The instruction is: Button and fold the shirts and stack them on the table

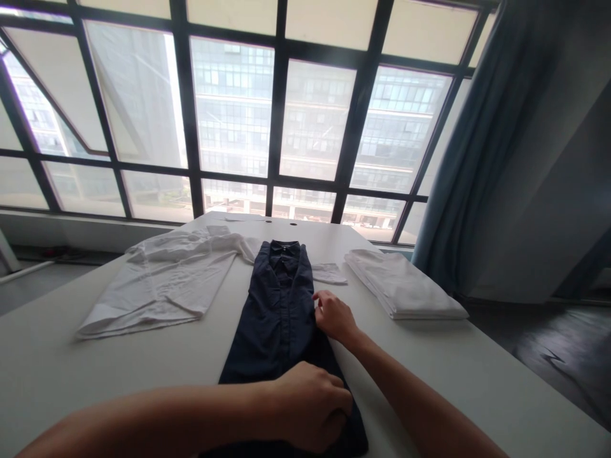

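A dark navy button-up shirt [272, 318] lies lengthwise in front of me, its collar at the far end and both sides folded inward into a narrow strip. My left hand [315, 404] reaches across the lower part of the shirt to its right edge, fingers curled closed on the cloth; the fingertips are partly hidden. Farther up that same edge, my right hand [334, 315] has its thumb and fingers bent together at the fabric. A small piece of white cloth [329, 273] shows just beyond the right hand, beside the shirt.
Everything lies on a white table [157, 375]. At left is a loosely spread white shirt [162, 280]; at right sits a folded stack of white cloth [405, 286]. Large framed windows stand behind the table, and a blue curtain [463, 172] hangs at the right.
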A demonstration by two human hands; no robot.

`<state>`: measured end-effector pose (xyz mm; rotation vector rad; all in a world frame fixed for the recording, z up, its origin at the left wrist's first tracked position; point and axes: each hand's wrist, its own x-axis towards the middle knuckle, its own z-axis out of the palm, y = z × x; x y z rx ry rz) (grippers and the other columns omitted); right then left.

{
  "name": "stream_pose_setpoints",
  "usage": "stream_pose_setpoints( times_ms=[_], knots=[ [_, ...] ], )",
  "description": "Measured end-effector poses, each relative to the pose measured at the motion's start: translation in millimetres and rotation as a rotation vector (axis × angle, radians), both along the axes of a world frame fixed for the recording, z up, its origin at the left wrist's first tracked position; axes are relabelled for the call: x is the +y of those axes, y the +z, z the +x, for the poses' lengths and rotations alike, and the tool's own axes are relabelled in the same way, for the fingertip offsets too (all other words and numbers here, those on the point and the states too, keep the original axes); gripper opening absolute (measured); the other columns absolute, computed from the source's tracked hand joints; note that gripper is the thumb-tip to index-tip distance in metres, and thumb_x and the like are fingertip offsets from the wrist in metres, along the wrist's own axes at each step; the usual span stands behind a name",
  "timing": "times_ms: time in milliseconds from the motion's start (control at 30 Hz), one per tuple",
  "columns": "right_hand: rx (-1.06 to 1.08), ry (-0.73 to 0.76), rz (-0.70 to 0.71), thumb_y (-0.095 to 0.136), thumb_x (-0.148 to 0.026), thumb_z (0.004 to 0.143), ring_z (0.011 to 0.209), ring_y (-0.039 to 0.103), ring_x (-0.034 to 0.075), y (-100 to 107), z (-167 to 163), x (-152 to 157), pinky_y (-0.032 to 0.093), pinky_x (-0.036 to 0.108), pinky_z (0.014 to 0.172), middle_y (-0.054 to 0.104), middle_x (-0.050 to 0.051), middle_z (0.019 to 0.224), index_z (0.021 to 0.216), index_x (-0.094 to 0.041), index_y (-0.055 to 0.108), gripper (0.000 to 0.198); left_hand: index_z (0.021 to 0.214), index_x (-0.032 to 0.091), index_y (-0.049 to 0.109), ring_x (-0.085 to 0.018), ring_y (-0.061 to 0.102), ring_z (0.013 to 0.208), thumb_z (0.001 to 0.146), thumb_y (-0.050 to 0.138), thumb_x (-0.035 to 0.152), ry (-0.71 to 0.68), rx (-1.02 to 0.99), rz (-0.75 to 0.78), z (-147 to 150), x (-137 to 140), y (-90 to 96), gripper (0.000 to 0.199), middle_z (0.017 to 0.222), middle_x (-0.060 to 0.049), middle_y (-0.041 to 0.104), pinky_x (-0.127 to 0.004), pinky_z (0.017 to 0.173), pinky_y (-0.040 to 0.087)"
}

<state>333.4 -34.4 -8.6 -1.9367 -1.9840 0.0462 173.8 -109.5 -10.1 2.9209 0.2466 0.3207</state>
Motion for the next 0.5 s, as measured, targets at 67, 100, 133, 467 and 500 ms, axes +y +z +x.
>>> stream_pose_setpoints(
  times_ms=[67,100,133,467,500],
  knots=[
    [-0.008,0.143,0.079,0.044,-0.018,0.089,0.114,0.061,0.02,-4.5,-1.4,4.6,0.04,0.029,0.099,0.068,0.008,0.122,0.119,-0.02,0.068,0.038,0.087,0.021,0.066,-0.016,0.068,0.069,0.081,0.061,0.023,-0.038,-0.008,-0.015,-1.2,2.8,-3.9,0.008,0.084,-0.001,0.071,-0.024,0.06,0.052],
    [-0.018,0.206,0.065,0.042,-0.02,0.091,0.118,0.059,0.019,-7.0,-1.4,8.2,0.036,0.031,0.105,0.067,0.007,0.127,0.12,-0.02,0.068,0.039,0.086,0.021,0.066,-0.016,0.068,0.069,0.081,0.061,0.023,-0.056,-0.005,-0.018,-1.3,3.9,-5.8,0.007,0.083,0.0,0.071,-0.023,0.059,0.051],
    [-0.032,0.243,0.031,0.04,-0.023,0.093,0.121,0.058,0.02,-9.4,-1.0,12.7,0.031,0.034,0.11,0.065,0.007,0.131,0.121,-0.021,0.068,0.04,0.085,0.021,0.066,-0.016,0.067,0.069,0.081,0.062,0.022,-0.069,-0.004,-0.019,-1.0,4.7,-7.7,0.006,0.083,0.0,0.071,-0.022,0.059,0.05],
    [-0.266,0.095,0.007,0.041,-0.014,0.089,0.124,0.054,0.027,-7.5,0.2,49.6,0.026,0.045,0.112,0.062,0.016,0.131,0.122,-0.015,0.066,0.041,0.093,0.019,0.07,-0.016,0.07,0.086,0.086,0.063,0.02,-0.21,-0.033,-0.28,-11.8,13.8,0.5,0.01,0.093,-0.003,0.073,-0.019,0.079,0.054],
    [-0.264,0.089,0.028,0.042,-0.01,0.086,0.12,0.056,0.027,-5.3,1.6,47.4,0.03,0.042,0.109,0.064,0.015,0.127,0.121,-0.015,0.066,0.043,0.096,0.02,0.071,-0.015,0.069,0.089,0.089,0.06,0.019,-0.23,-0.043,-0.318,-22.7,24.0,7.6,0.014,0.096,-0.004,0.073,-0.019,0.083,0.053]
  ],
)
